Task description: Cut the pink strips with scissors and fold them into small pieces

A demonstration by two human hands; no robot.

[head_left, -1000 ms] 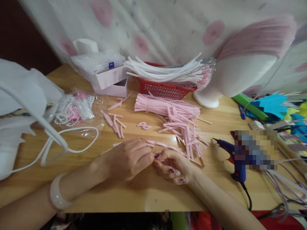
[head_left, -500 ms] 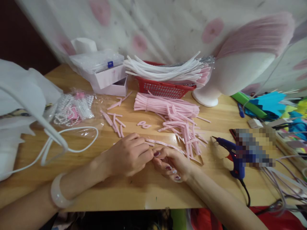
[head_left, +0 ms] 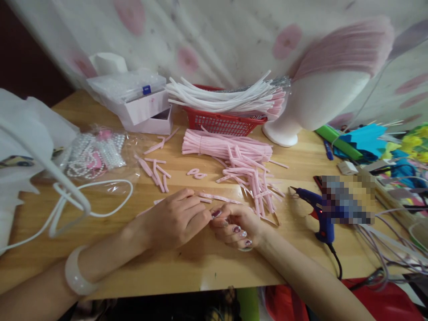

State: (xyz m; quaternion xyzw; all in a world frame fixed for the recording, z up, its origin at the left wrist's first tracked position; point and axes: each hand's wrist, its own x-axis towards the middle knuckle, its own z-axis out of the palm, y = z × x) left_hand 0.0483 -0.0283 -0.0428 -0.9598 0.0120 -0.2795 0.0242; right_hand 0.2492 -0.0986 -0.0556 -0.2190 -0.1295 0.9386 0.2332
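My left hand [head_left: 182, 218] and my right hand [head_left: 236, 225] meet fingertip to fingertip low over the front of the table. Both are closed in a pinch, and whatever lies between the fingers is hidden. Just beyond them runs a pink measuring tape [head_left: 217, 197], partly covered by the hands. Two small pink loops [head_left: 199, 175] lie behind it. Short pink pipe cleaner pieces [head_left: 155, 173] are scattered to the left, and bent pink pipe cleaners [head_left: 256, 180] are heaped to the right. Behind these rests a tied bundle of pink pipe cleaners [head_left: 207, 143].
A blue glue gun [head_left: 310, 199] lies at right among cables. At the back stand a red basket [head_left: 224, 124] of white pipe cleaners, white boxes [head_left: 147, 109] and a white foam head [head_left: 329, 98]. Bagged pearl beads [head_left: 96, 154] and a white cord [head_left: 125, 205] are at left.
The whole view has shifted slightly, so things sit a little further left. My hands stay together, with only a small shift of the right fingers.
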